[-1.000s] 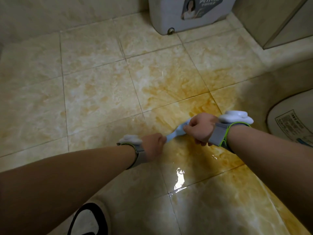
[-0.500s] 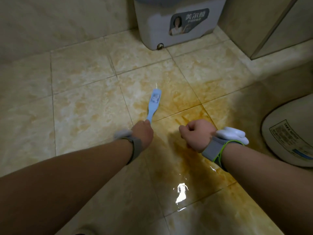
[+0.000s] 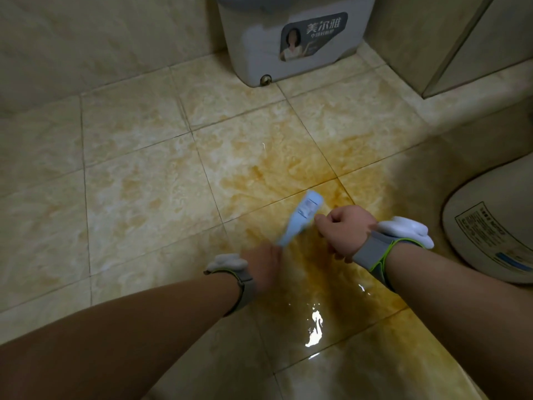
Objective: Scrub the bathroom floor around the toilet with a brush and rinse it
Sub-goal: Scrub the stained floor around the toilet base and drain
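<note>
Brush point(image 3: 302, 217): pale blue with a long handle. Its head sits low on the floor point(image 3: 144, 183), over the orange-brown stain point(image 3: 288, 174), and the handle slants back down into the left hand point(image 3: 264, 261).
Left hand: closed round the handle's end. The back of the hand hides the fingers, so the grip is judged from the handle disappearing into it.
Right hand point(image 3: 344, 230): fingers curled into a fist with nothing visible inside.
Brush against fingers: the head lies just beside the right knuckles, on their left. I cannot tell whether they touch. The left hand's fingers are at the opposite end, well back from the bristles.
Toilet point(image 3: 490, 226): its base is at the right edge, near the right forearm.
Wet patch point(image 3: 314, 330): a shiny film on the tiles between the forearms, nearer the person.
Step in hand: probably scrubbing the stain one-handed. The stain is plainly not lifted, and no rinse water source is visible.
Risk, slip: the wet, glossy tile could let the head skate sideways, and a grip at the far end gives little downward pressure.
Risk, knuckles: a stroke to the right could drive the head into the right fist.
Risk, coverage: the stain runs toward the toilet base, so short strokes here may miss that edge.
Risk, splash: hard strokes through the wet film could flick dirty water onto the white bin point(image 3: 288, 53).
</note>
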Tool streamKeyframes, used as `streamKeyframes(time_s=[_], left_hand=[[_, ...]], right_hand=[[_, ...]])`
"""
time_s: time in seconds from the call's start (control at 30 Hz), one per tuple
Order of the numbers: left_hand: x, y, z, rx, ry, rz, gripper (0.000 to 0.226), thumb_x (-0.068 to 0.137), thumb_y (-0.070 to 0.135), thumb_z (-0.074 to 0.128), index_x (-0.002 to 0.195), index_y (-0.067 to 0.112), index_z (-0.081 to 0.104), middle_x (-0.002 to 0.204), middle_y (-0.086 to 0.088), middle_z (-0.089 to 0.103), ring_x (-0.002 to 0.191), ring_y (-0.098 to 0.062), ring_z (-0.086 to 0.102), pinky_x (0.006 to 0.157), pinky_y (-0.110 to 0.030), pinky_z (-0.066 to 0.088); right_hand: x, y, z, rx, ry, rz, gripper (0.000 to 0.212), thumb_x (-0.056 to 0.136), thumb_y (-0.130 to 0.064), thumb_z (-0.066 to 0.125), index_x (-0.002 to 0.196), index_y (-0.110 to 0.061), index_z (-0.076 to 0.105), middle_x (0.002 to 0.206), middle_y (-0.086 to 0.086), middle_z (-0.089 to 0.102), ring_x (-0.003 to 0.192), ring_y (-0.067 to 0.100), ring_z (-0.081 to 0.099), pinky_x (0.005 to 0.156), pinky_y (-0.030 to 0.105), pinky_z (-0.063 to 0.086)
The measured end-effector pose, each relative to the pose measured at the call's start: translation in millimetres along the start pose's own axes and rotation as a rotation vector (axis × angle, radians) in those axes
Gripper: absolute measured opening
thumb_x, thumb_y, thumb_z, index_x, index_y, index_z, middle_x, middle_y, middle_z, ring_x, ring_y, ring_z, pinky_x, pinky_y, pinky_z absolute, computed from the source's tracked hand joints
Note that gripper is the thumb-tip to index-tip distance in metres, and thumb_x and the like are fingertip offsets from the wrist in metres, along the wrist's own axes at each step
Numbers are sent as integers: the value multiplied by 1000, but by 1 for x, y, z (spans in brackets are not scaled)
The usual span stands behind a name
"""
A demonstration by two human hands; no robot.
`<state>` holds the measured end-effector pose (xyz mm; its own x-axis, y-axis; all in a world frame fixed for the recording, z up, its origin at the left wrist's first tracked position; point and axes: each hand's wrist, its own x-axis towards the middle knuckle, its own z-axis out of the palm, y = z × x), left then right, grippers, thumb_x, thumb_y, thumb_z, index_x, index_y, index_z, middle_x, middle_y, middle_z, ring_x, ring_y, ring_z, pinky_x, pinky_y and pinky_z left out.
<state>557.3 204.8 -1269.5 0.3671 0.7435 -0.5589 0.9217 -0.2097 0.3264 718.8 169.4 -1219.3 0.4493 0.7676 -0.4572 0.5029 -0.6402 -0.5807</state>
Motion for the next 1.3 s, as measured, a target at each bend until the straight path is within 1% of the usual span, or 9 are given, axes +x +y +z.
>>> streamKeyframes(time_s=[0.13, 0.27, 0.4, 0.5, 0.67, 0.8, 1.0, 1.13, 1.3], left_hand=[[-9, -7, 5, -34, 21, 137, 36, 106, 33, 27, 92, 11, 51, 80, -6, 50, 73, -21, 44, 66, -29, 29], [10, -20, 0, -202, 230, -154, 38, 106, 35, 22, 90, 12, 47, 70, 0, 45, 59, -17, 43, 64, -31, 36], [-8, -13, -5, -64, -30, 26, 35, 107, 25, 27, 104, 6, 57, 97, -14, 62, 80, -29, 58, 69, -35, 40], [-14, -10, -3, -68, -31, 161, 37, 106, 33, 29, 89, 11, 54, 84, -11, 54, 75, -24, 48, 67, -31, 33], [17, -16, -26, -346, 250, -170, 50, 106, 34, 22, 108, 1, 59, 92, -10, 56, 79, -25, 50, 69, -31, 34], [21, -15, -48, -218, 122, -259, 39, 107, 15, 20, 129, -3, 47, 123, -19, 54, 106, -34, 58, 78, -37, 42], [4, -18, -29, -209, -70, 97, 40, 104, 39, 34, 85, 12, 58, 68, 3, 50, 63, -16, 49, 56, -28, 35], [22, -15, -27, -278, 226, -77, 41, 105, 33, 27, 98, 5, 55, 82, -6, 51, 76, -26, 51, 67, -32, 36], [21, -1, -28, -190, -58, 34, 37, 104, 26, 32, 101, 2, 60, 90, -10, 55, 75, -23, 49, 66, -28, 36]], right_hand=[[0, -1, -2, 30, -12, 2, 42, 87, -33, 51, 81, 6, 66, 69, 25, 66, 56, 29, 52, 61, 43, 53], [2, -2, -1, 20, -45, -5, 43, 88, -33, 50, 85, 7, 65, 67, 21, 60, 57, 28, 51, 58, 40, 49], [0, -3, 2, 0, -54, 2, 41, 88, -32, 51, 81, 6, 66, 64, 18, 55, 56, 26, 48, 56, 34, 42], [0, -5, 2, 7, -41, 8, 42, 88, -30, 52, 83, 9, 66, 65, 21, 58, 56, 27, 48, 56, 34, 43], [-5, -12, 6, -13, -60, -4, 41, 89, -31, 53, 82, 6, 67, 62, 14, 60, 55, 28, 53, 58, 40, 51], [-7, -19, 13, -22, -60, -9, 39, 89, -31, 52, 80, 3, 69, 60, 12, 65, 45, 21, 51, 47, 29, 45], [-12, -23, 22, -72, -11, -28, 38, 87, -33, 55, 75, 1, 68, 71, 22, 70, 46, 21, 53, 55, 38, 52], [-13, -23, 21, -33, -34, -18, 37, 87, -34, 55, 76, -2, 69, 69, 17, 72, 48, 23, 54, 52, 33, 49], [-13, -19, 20, -35, -12, -2, 36, 85, -32, 56, 74, -1, 68, 62, 15, 63, 49, 26, 52, 50, 34, 46]])
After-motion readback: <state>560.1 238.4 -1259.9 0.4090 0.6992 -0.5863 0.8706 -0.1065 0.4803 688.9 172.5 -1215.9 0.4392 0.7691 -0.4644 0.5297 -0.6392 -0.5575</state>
